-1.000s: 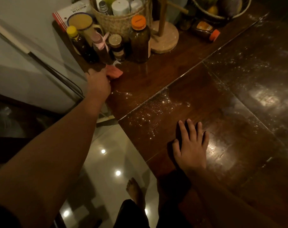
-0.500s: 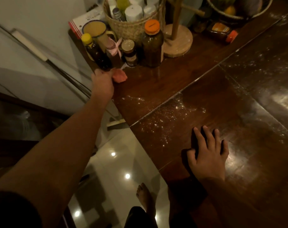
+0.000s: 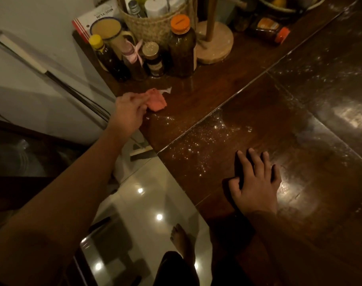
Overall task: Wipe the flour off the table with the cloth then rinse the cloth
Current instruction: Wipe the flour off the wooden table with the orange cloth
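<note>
Head view, dim light. We count one cloth (image 3: pixel 156 100), pink and bunched, lying at the left end of the dark wooden surface (image 3: pixel 196 96), just near of a row of bottles. Our left hand (image 3: pixel 130 111) is on it, fingers bent over the cloth's left edge and gripping it, though blur hides the exact pinch. Our right hand (image 3: pixel 256 182) lies flat at the near edge, fingers straight and spread, holding nothing.

Key relation: the flour lies right of the cloth and nearer to us.
- Three patches counted.
- A thin scatter (image 3: pixel 165 118) begins just beside the cloth's near side.
- The main patch (image 3: pixel 204 141) sits between our two hands, strung along a seam (image 3: pixel 244 88) that runs from near-left to far-right.
- A wider dusting (image 3: pixel 320 67) covers the far right panel, well apart from both hands.

The left hand has the cloth and is nearer to the scatter. We judge the stroke should run rightward and toward us, following the seam, not crossing it.

Other counts:
- four upright bottles and jars (image 3: pixel 181 48) far of the cloth
- one bottle on its side (image 3: pixel 268 30) further right
- one basket (image 3: pixel 155 25)
- one mug (image 3: pixel 112 29)
- one wooden stand (image 3: pixel 214 46)
- one white paper scrap (image 3: pixel 165 90) just beside the cloth's far edge

No tap or basin shows, so rinsing is not yet in reach.
</note>
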